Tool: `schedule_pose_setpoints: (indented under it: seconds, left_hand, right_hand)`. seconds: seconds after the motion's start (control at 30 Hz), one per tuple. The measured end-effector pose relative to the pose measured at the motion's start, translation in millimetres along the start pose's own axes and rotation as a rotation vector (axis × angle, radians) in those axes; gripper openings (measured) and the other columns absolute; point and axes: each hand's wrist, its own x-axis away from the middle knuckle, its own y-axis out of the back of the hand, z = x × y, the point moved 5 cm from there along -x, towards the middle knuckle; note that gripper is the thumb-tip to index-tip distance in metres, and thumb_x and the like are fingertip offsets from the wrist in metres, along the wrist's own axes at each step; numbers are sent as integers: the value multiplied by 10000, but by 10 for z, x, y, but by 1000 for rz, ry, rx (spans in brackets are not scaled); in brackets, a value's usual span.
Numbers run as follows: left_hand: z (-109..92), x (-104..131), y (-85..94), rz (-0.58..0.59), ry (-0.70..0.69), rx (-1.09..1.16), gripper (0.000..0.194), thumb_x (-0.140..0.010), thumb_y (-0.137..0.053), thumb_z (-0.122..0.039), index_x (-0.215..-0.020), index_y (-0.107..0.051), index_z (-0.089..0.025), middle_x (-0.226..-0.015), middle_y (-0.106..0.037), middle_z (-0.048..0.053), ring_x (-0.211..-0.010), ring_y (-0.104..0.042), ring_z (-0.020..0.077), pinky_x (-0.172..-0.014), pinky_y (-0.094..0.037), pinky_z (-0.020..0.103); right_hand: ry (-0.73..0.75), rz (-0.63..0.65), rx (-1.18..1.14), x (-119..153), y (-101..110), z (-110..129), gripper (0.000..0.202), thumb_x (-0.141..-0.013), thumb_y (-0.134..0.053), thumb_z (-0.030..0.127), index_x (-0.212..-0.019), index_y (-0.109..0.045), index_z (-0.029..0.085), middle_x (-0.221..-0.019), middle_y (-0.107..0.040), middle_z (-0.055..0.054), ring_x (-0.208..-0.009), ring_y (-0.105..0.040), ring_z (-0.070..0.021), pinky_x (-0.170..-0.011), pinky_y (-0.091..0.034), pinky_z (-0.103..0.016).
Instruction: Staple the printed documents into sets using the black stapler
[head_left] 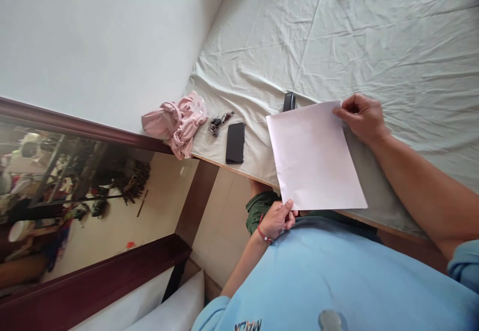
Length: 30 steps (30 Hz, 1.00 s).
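Note:
A blank white sheet of paper (pixel 318 159) is held up between my two hands, tilted over the front edge of the cloth-covered surface. My left hand (pixel 277 219) pinches its near left corner, thumb on top; a red string bracelet circles that wrist. At the far right corner, my right hand (pixel 361 116) grips the sheet between thumb and curled fingers. Just beyond the paper's far edge lies a small black object (pixel 289 101), partly hidden by the sheet.
Left of the paper, a black smartphone (pixel 235 143), a bunch of keys (pixel 220 122) and a crumpled pink cloth (pixel 179 121) lie on the wrinkled pale sheet (pixel 337 47). A dark-red framed mirror (pixel 93 196) stands at the left, below a white wall (pixel 97 37).

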Motion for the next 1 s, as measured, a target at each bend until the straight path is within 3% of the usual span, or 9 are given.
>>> schedule_pose_setpoints:
  seconds: [0.13,0.27,0.43,0.67,0.87,1.0]
  left_hand:
    - [25,-9,-18,-34,-6,-3,757,-719,-665,-913,-676,-607,-160,-362,-481,-33,-292,-254,50,-367,-112,245]
    - [-7,-25,-58,-47,-15,22,746,-702,-704,-897,-690,-598,-159,-357,-478,-41,-284,-252,43,-368,-111,232]
    - [-25,-18,-94,-37,-14,7,736,-713,-706,-889,-692,-587,-163,-353,-475,-45,-284,-251,42,-367,-115,224]
    - [15,10,-78,-42,4,-4,737,-754,-668,-890,-708,-595,-158,-363,-484,-42,-295,-255,39,-385,-109,230]
    - [27,1,-68,-23,2,10,732,-755,-676,-882,-710,-599,-156,-367,-493,-37,-289,-258,41,-373,-102,237]
    - [33,-1,-58,-22,-1,16,726,-753,-683,-876,-704,-599,-157,-372,-498,-36,-290,-255,41,-372,-101,235]
  right_hand:
    - [77,16,-58,45,-14,-47,252,-776,-806,402,-701,-634,234,-641,-524,19,-593,-401,-123,-614,-334,-330]
    - [108,-76,-118,7,-6,-137,243,-785,-793,447,-713,-690,239,-627,-570,6,-583,-457,-147,-585,-364,-330]
    - [182,-176,-53,-4,32,-119,114,-786,-796,363,-737,-775,262,-728,-679,-25,-640,-536,-172,-636,-458,-351]
    - [126,-182,-91,26,34,-97,76,-775,-800,301,-779,-797,226,-688,-679,-5,-605,-509,-149,-621,-406,-342]
    - [102,-149,-179,26,31,-142,87,-820,-831,346,-784,-778,287,-798,-727,-24,-680,-544,-173,-696,-449,-389]
    - [111,-190,-257,6,29,-177,130,-749,-864,357,-779,-780,263,-773,-717,-16,-676,-575,-185,-688,-473,-399]
